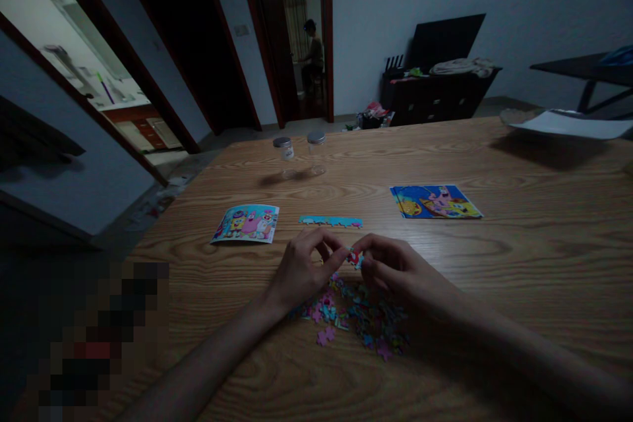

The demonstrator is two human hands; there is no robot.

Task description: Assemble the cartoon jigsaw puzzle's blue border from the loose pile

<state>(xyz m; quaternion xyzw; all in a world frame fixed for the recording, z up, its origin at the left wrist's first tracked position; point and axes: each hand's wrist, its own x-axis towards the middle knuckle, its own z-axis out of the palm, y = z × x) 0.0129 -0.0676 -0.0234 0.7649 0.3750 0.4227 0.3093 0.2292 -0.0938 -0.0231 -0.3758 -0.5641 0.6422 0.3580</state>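
Note:
Over a heap of loose jigsaw pieces (341, 300), my left hand (309, 267) and my right hand (395, 264) meet at their fingertips. Between them is a small red and light-blue jigsaw piece (354, 257), pinched from both sides; whether it is one piece or two joined cannot be made out. Just beyond the fingers lies a narrow joined strip of blue puzzle pieces (330, 221). To the left rests a slightly curled cartoon picture sheet (247, 224). A second cartoon picture card (438, 202) lies flat to the right.
Two clear jars with grey lids, one a left jar (285, 157) and one a right jar (317, 153), stand farther back on the wooden table (212, 316). At the far right is a white tray (573, 124). Beyond a doorway sits a person (314, 56).

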